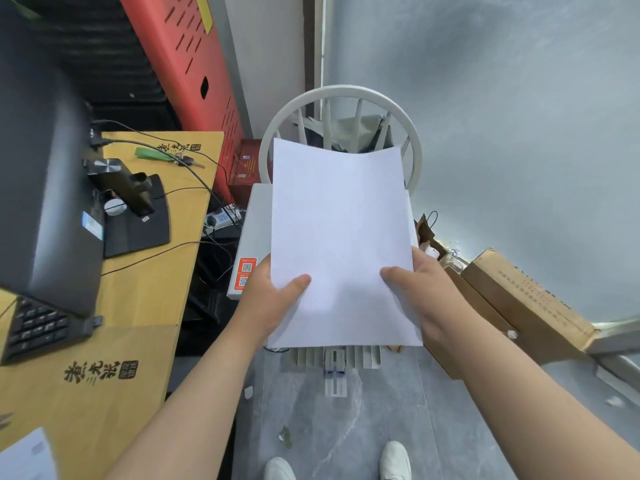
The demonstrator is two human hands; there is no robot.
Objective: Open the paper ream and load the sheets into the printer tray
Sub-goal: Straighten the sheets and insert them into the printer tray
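While both hands grip a stack of white sheets (pixel 341 237) by its near corners, left hand (pixel 266 299) & right hand (pixel 420 296) closed w/ thumbs on top, the paper hangs above a white printer (pixel 249 230) in front of a white chair (pixel 341 98). Yellow table (pixel 145 299) at left carries a dark monitor (pixel 41 188), keyboard (pixel 34 327) & keys (pixel 183 161). Grey floor (pixel 346 410) below, grey wall (pixel 502 116) ahead, cardboard box (pixel 526 299) at right.
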